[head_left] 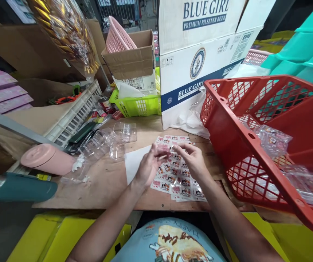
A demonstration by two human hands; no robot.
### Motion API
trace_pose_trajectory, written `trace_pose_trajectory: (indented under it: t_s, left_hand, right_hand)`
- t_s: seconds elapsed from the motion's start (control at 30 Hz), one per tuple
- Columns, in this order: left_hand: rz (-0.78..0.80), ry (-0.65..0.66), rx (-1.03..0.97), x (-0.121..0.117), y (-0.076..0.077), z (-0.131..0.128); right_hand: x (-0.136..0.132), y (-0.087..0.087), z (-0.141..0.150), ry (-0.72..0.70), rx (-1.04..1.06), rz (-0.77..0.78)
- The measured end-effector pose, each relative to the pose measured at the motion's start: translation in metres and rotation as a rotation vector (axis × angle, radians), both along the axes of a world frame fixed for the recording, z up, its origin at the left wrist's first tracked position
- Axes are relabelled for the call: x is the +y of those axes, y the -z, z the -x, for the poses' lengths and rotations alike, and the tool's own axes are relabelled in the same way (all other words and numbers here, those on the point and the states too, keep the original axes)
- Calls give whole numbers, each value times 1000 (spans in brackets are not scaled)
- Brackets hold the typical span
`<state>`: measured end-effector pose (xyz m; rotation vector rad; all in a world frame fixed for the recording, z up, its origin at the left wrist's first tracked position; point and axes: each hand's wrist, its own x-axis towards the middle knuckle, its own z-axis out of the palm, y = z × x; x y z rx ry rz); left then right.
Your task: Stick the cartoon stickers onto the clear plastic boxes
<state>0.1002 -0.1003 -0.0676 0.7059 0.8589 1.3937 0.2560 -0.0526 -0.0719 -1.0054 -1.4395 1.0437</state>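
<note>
My left hand [148, 166] is closed around a small clear plastic box [163, 148] with pink showing on it, held above the table. At the box's right end, my right hand [191, 157] pinches with thumb and forefinger; a small whitish bit shows at the fingertips, too small to name. Beneath both hands lie overlapping sticker sheets [185, 182] printed with cartoon cats and pink labels. A blank white sheet [134, 162] sticks out to their left.
Clear plastic boxes [125, 131] lie left of the sheets, near a pink cup [47, 159] and a teal bottle [27, 187]. A red basket [243, 134] holding clear packages stands at right. Behind are a white beer carton [183, 69] and a lime-green basket [140, 106].
</note>
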Motion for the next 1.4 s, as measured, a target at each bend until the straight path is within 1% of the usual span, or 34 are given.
trace_pose_trajectory:
  t_s: [0.03,0.07,0.1,0.17,0.2,0.23,0.27,0.3,0.33,0.37,0.43,0.5,0.57,0.63,0.7,0.73,0.8,0.87,0.9,1.0,1.07,1.13,1.17,1.2,1.23,1.27,1.33,1.4]
  left_hand:
    - [-40,-5,122,-1,0,4]
    - [-90,-48,289,-1,-1,11]
    - [-149,-125,497,1,-2,22]
    - [-271,-320,992,13,-5,53]
    - [-313,-387,1251,22,-7,71]
    - [-323,-402,1497,33,-9,89]
    - [-305,-363,1726,46,-10,105]
    - [-267,-282,1922,59,-11,119]
    - [-227,-180,2069,72,-10,131]
    - [-196,-81,2165,83,-10,140]
    - [-198,67,2235,100,-9,150]
    - [-277,143,2224,106,-7,155]
    - [-402,233,2191,102,-3,155]
    - [-547,304,2096,93,2,154]
    - [-657,357,1973,85,8,152]
    - [-683,378,1929,82,11,151]
    - [-675,405,1912,80,15,153]
    - [-622,380,1951,81,14,161]
    - [-589,349,1973,81,12,167]
    - [-525,245,2000,78,0,178]
    - [-587,163,1915,69,-8,170]
    - [-700,127,1687,56,-9,147]
    - [-732,131,1527,47,-8,131]
    - [-725,142,1354,38,-5,113]
    - [-677,136,1175,29,-2,94]
    - [-597,109,990,20,1,76]
    - [-379,25,608,5,5,47]
    - [-174,-15,244,-7,4,29]
  right_hand:
    - [2,-3,-4,2,48,31]
    - [4,-6,-8,45,83,16]
    - [6,-11,-13,117,109,-30]
    - [8,-21,-19,226,130,-122]
    - [8,-25,-19,242,125,-150]
    - [6,-27,-17,218,112,-157]
    - [4,-27,-13,163,98,-149]
    - [0,-26,-7,90,82,-136]
    - [-3,-22,0,9,64,-125]
    - [-7,-18,7,-67,47,-119]
    - [-11,-8,18,-172,1,-124]
    - [-8,2,25,-187,-63,-145]
    - [3,9,32,-161,-142,-170]
    - [19,16,46,-162,-248,-216]
    - [38,22,67,-213,-367,-296]
    - [46,25,79,-244,-417,-342]
    - [57,27,101,-284,-475,-419]
    - [58,22,112,-278,-488,-458]
    - [55,16,113,-249,-485,-473]
    - [39,-6,97,-99,-449,-494]
    - [29,-22,82,-38,-402,-421]
    - [24,-34,69,-59,-374,-278]
    - [22,-38,64,-91,-377,-203]
    - [22,-42,59,-135,-391,-139]
    - [21,-45,55,-177,-410,-96]
    - [19,-47,49,-205,-427,-76]
    - [12,-50,34,-198,-424,-96]
    - [-1,-52,14,-175,-302,-92]
